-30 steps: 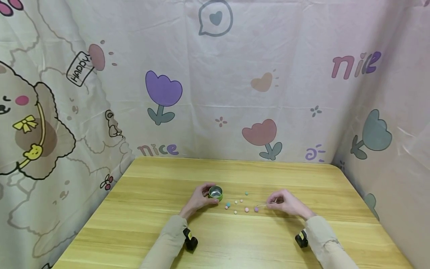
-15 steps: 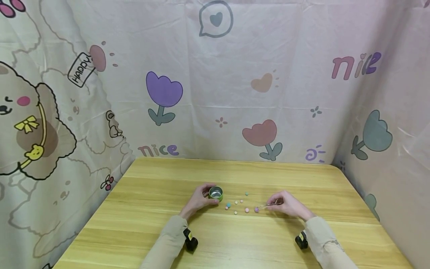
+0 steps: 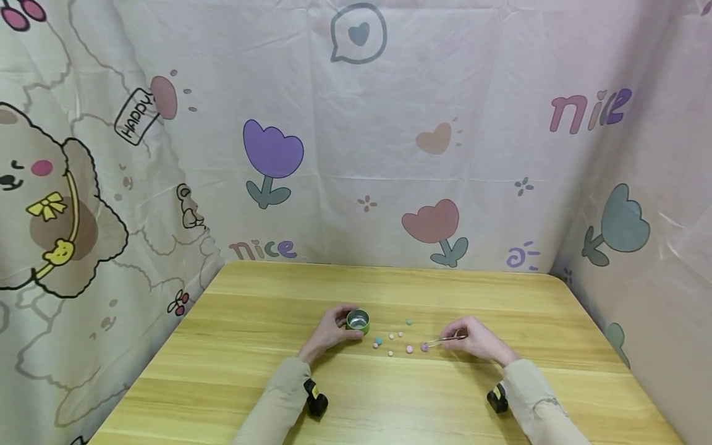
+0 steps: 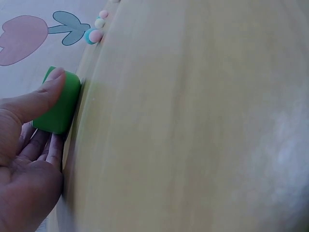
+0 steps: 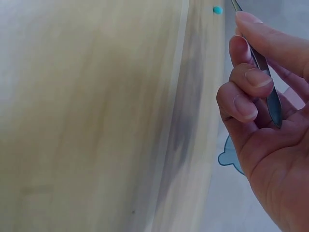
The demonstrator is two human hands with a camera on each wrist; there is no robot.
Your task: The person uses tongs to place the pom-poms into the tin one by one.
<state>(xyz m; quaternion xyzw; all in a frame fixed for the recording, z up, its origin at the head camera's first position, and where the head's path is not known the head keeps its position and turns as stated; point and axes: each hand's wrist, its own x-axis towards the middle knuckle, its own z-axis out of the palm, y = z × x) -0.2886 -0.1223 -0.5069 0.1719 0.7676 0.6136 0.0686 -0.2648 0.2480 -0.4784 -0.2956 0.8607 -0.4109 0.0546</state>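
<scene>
My left hand (image 3: 331, 327) holds a small round green tin (image 3: 358, 321) on the table, thumb in front and fingers behind; its silvery inside faces up in the head view. In the left wrist view the thumb lies along the green tin (image 4: 59, 104). My right hand (image 3: 473, 337) pinches metal tweezers (image 3: 449, 339) that point left. Their tips are right at a purple ball (image 3: 425, 347). The right wrist view shows the tweezers (image 5: 263, 65) between thumb and fingers, the rear end near the palm; their tips are out of that view.
Several small pastel balls lie between the hands, among them a pink ball (image 3: 409, 349), a blue ball (image 3: 378, 340) and a green ball (image 3: 408, 321). The wooden table (image 3: 267, 290) ends at a printed cloth (image 3: 356, 154) behind it, with cloth at both sides too.
The tweezers in my right hand have turned a little and their tips have closed in on the purple ball. My left hand and the tin stay in place.
</scene>
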